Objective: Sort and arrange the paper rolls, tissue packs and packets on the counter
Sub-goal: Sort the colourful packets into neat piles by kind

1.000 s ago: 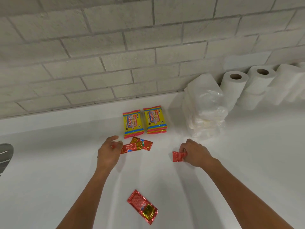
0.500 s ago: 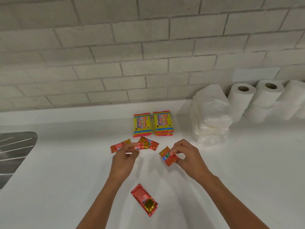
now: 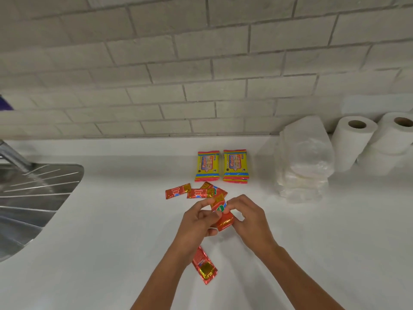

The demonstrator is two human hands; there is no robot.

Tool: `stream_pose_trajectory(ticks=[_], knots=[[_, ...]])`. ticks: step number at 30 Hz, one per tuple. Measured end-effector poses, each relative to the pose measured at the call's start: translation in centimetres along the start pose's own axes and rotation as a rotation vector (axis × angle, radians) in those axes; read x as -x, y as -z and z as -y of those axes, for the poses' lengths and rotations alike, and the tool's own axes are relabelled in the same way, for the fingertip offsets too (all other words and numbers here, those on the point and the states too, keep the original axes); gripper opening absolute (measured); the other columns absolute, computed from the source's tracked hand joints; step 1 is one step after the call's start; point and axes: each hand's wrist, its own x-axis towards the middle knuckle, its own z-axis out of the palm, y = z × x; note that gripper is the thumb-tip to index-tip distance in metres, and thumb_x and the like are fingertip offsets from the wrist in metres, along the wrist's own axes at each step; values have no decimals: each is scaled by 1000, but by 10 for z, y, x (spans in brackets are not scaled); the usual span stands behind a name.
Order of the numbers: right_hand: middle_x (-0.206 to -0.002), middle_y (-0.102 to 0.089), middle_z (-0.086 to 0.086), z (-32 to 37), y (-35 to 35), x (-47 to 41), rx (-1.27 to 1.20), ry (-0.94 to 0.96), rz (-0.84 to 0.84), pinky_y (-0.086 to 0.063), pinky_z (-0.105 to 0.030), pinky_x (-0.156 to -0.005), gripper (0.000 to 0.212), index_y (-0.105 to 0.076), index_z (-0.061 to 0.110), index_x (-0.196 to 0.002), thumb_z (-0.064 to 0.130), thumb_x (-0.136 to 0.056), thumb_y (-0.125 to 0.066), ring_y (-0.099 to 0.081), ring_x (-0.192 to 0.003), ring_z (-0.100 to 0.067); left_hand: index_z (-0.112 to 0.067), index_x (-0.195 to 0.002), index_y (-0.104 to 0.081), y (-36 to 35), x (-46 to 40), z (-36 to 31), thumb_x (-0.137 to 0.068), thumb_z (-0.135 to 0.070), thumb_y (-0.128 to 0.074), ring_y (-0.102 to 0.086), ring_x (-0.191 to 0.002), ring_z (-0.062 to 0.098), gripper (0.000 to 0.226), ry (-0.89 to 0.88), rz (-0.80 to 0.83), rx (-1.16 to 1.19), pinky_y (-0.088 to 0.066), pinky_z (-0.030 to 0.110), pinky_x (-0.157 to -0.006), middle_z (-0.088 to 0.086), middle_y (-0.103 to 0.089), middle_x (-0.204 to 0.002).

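My left hand [image 3: 197,222] and my right hand [image 3: 247,218] meet above the white counter [image 3: 111,242], both pinching one small red sachet [image 3: 222,214]. Just behind them, several more red sachets [image 3: 196,193] lie in a loose cluster. Another red sachet [image 3: 204,266] lies alone below my left wrist. Two yellow packets [image 3: 221,165] sit side by side near the wall. To their right is a stack of clear-wrapped tissue packs [image 3: 304,159], and white paper rolls [image 3: 366,142] stand against the wall at far right.
A steel sink drainer [image 3: 33,198] and a tap [image 3: 13,156] occupy the left side. A grey brick-tile wall [image 3: 201,74] backs the counter.
My left hand let go of the sachet cluster and came to the right hand. The right hand lifted its sachet off the counter, and both hands now hold it. The view shifted left.
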Motion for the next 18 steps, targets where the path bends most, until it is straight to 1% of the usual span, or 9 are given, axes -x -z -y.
stream_pose_trajectory(ticks=[3,5,7,9,11,12,15,16,18], knots=[[-105,-65,8,3,-10,2,-46,-55,45,-46,-3,-81,22,-71,23,-102,11,-84,-75,-56,-98,12,-34,-120,-61,10,-3,-3,-90,-23,-71,-74,-92,17,33,-28,-61,41,-59,27,-72,2,-76,-100],[-108,-63,13,5,-15,1,-61,-90,75,-48,-8,-84,23,-69,28,-108,14,-90,-69,-58,-102,6,-33,-120,-61,20,-8,-8,-91,-21,-70,-74,-94,19,33,-54,-91,32,-60,26,-70,2,-73,-105],[-107,-63,15,6,-21,-1,-80,-112,106,-51,-13,-85,24,-68,28,-110,12,-93,-64,-61,-101,-1,-32,-122,-61,35,-18,-11,-92,-19,-69,-72,-95,18,33,-86,-134,-1,-60,26,-68,0,-69,-109],[-104,-63,17,7,-29,-7,-78,-145,134,-53,-17,-84,22,-69,27,-109,12,-94,-63,-62,-98,-3,-29,-122,-60,54,-34,-15,-95,-14,-65,-73,-90,14,32,-129,-184,-38,-59,25,-65,0,-68,-111],[-100,-62,20,6,-42,-12,-57,-204,160,-53,-19,-83,21,-68,27,-108,14,-94,-62,-61,-95,-2,-26,-124,-59,76,-54,-20,-97,-9,-61,-73,-87,15,31,-166,-220,-95,-60,27,-64,3,-67,-113],[-100,-62,19,6,-49,-14,-39,-238,172,-53,-19,-82,20,-68,29,-108,15,-95,-61,-61,-94,-1,-24,-126,-58,88,-65,-22,-98,-9,-59,-72,-87,15,32,-179,-229,-139,-60,27,-64,4,-65,-116],[-103,-63,14,6,-72,-22,0,-322,192,-53,-18,-81,18,-66,32,-107,19,-94,-62,-61,-93,-2,-25,-130,-56,122,-98,-30,-99,-7,-55,-69,-82,10,35,-220,-252,-284,-55,18,-58,0,-59,-121],[-104,-63,13,7,-78,-25,11,-337,195,-52,-18,-81,18,-66,32,-107,20,-94,-63,-61,-92,-3,-25,-130,-57,132,-110,-33,-100,-7,-54,-68,-83,11,36,-237,-254,-314,-54,18,-58,0,-58,-122],[-105,-63,11,9,-93,-36,31,-373,177,-51,-18,-81,17,-66,30,-108,21,-93,-64,-60,-91,-3,-22,-132,-57,155,-136,-40,-100,-5,-53,-67,-90,18,37,-249,-248,-356,-54,21,-63,1,-58,-123]])
